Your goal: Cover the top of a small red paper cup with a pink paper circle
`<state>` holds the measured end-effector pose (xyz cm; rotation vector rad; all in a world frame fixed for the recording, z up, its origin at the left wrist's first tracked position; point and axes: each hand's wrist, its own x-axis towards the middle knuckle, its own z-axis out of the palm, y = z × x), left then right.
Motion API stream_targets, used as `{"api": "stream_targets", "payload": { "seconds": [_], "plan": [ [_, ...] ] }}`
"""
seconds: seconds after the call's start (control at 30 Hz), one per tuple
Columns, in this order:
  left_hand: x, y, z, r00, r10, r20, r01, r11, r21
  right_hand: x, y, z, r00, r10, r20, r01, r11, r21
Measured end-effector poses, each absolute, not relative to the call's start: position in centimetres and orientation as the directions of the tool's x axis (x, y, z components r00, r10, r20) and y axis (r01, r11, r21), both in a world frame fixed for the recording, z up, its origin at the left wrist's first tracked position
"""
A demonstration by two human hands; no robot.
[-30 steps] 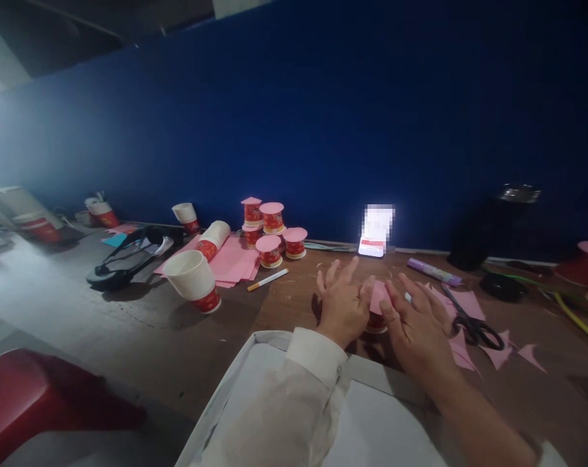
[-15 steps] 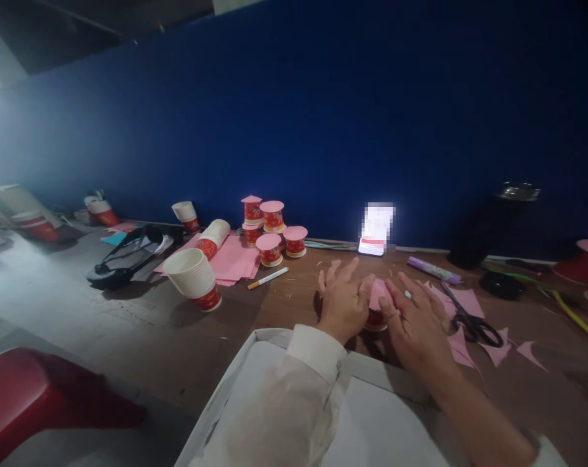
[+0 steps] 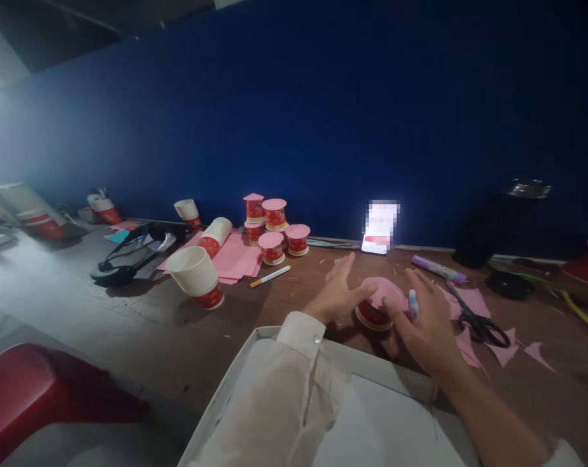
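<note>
An upside-down red paper cup stands on the table before me, with a pink paper disc lying on its top. My left hand is on the left of it, fingers stretched out and thumb at the disc's edge. On the other side my right hand is spread open, its thumb tip at the near right edge of the disc. A small white-and-blue tube shows beside the right hand's fingers. Black-handled scissors lie to the right among pink paper scraps.
Several disc-topped red cups are grouped at the back. To the left are a stack of paper cups, pink sheets, a marker and a black headset. A lit phone leans against the blue partition.
Both hands have loosened and drawn apart from the cup, so more of the disc and cup shows. My view has shifted slightly.
</note>
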<state>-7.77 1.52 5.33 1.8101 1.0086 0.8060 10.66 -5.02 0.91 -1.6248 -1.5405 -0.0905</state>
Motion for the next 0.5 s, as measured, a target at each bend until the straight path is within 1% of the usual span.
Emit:
{"api": "stream_targets", "payload": {
  "seconds": [0.1, 0.27, 0.5],
  "plan": [
    [-7.79, 1.35, 5.34, 0.512, 0.853, 0.101, 0.306, -0.291, 0.907, 10.63, -4.93, 0.64, 0.221, 0.774, 0.593, 0.846, 0.15, -0.511],
    [-7.71, 1.27, 5.26, 0.551, 0.832, 0.07, 0.3, -0.275, 0.913, 10.86, -4.68, 0.23, 0.198, 0.786, 0.585, 0.858, 0.149, -0.491],
    [-7.64, 1.42, 4.76, 0.559, 0.825, 0.078, 0.272, -0.271, 0.923, 10.82, -4.7, 0.17, 0.202, 0.8, 0.566, 0.854, 0.14, -0.502]
  ]
}}
